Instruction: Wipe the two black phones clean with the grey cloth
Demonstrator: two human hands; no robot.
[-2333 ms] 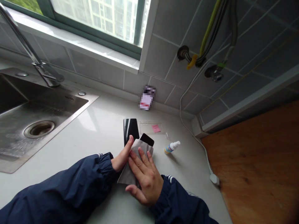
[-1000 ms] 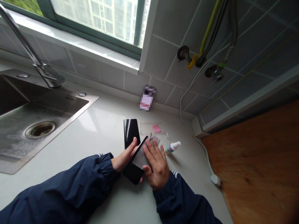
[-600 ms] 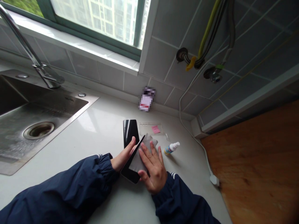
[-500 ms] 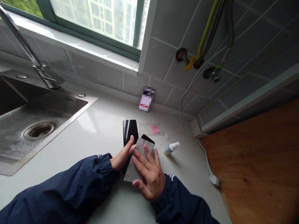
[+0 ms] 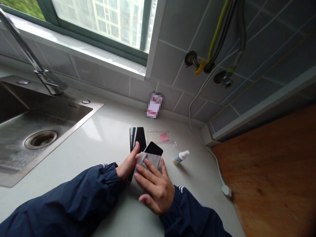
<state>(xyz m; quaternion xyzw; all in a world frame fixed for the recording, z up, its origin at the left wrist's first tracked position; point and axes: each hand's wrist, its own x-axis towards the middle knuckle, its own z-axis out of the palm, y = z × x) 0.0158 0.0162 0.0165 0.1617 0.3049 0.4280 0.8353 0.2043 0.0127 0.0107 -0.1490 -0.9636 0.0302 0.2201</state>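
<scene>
A dark phone point(image 5: 155, 148) with a pale edge lies tilted in my left hand point(image 5: 126, 167), which is closed around its left side with the thumb raised; most of those fingers are hidden underneath. Over the phone's face spreads a grey cloth point(image 5: 152, 158) with a zigzag edge. My right hand point(image 5: 158, 186) presses flat on this cloth, fingers stretched out and slightly apart. Just beyond the left thumb, a second black phone or glass-like slab point(image 5: 137, 134) rests on the counter. A small spray bottle point(image 5: 181, 157) with a white top stands to the right.
A clear plastic case point(image 5: 152, 135) with a pink slip point(image 5: 164, 137) lies behind the hands. Against the wall leans a blurred-out phone-shaped object point(image 5: 154, 106). The steel sink point(image 5: 92, 113) and faucet point(image 5: 50, 82) are at left. A white cable point(image 5: 200, 140) runs down the right side.
My right hand and the cloth have slid down and left over the phone, baring more of its upper end. The left hand has barely moved.
</scene>
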